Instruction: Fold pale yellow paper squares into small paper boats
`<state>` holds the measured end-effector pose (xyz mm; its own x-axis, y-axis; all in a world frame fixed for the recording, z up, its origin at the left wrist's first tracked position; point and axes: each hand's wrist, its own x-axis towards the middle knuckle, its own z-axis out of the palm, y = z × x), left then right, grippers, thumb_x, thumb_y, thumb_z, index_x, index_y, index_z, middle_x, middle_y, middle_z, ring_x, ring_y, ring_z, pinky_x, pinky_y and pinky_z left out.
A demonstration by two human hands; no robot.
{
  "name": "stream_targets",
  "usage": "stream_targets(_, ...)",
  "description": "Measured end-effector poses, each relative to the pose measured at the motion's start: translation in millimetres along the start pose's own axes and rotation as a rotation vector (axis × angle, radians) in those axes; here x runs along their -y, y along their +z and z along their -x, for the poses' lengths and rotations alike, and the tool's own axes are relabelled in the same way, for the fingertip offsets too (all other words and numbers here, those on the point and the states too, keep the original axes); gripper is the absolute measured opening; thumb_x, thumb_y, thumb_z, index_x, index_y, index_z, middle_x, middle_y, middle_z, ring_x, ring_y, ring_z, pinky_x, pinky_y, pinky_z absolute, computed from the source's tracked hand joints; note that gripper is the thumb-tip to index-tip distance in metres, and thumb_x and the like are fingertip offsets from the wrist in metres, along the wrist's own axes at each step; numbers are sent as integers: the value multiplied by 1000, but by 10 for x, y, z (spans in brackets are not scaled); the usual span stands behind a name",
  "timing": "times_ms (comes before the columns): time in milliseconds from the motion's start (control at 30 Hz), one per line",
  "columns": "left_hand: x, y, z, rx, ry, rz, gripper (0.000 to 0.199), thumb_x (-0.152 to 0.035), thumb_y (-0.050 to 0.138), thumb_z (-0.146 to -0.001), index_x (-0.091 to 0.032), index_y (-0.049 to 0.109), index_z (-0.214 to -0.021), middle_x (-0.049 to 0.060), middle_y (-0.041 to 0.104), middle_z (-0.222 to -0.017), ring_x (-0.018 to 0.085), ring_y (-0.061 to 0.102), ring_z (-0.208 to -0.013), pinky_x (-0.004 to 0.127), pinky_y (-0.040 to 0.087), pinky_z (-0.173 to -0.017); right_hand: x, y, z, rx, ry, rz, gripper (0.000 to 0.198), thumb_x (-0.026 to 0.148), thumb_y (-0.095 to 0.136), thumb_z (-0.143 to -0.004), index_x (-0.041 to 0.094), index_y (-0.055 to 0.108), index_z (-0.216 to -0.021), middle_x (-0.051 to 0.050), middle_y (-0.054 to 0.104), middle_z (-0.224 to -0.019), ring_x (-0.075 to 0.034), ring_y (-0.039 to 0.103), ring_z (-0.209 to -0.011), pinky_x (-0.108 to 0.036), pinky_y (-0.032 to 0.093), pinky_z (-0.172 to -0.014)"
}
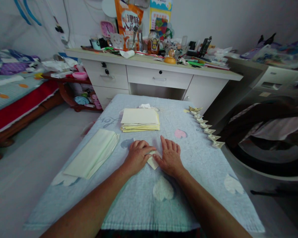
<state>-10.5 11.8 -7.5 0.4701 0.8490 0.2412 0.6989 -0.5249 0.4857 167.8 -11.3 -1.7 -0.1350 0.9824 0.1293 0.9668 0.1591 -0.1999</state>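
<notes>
A small piece of cream folded paper (pixel 153 163) lies on the cloth between my hands, one pointed corner toward me. My left hand (pixel 138 155) covers its left side, fingers bent, with thumb and forefinger pressed on the paper. My right hand (pixel 171 157) rests flat on the cloth with its fingers stretched forward; its thumb touches the paper's right side. Parts of the paper are hidden under both hands. Beyond them sits a stack of cream and yellow paper sheets (pixel 139 116). To the left lie long folded pale sheets (pixel 91 153).
A row of several small folded paper pieces (pixel 210 131) runs along the right edge of the blue cloth-covered table (pixel 198 198), with a patterned one (pixel 195 108) at its far end. Behind stands a cluttered white desk (pixel 144 73). A washing machine (pixel 275 86) is at right, a bed (pixel 20 96) at left.
</notes>
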Motion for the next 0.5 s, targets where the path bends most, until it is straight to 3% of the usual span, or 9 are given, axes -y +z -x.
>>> stream_targets(500, 49, -21, -4, 52, -2, -8, 29, -29, 66, -82, -39, 69, -109, 2, 57, -103, 22, 46, -100, 41, 34, -92, -162, -31, 16, 15, 48, -9, 86, 57, 52, -82, 20, 16, -152, -14, 43, -138, -33, 37, -121, -53, 22, -103)
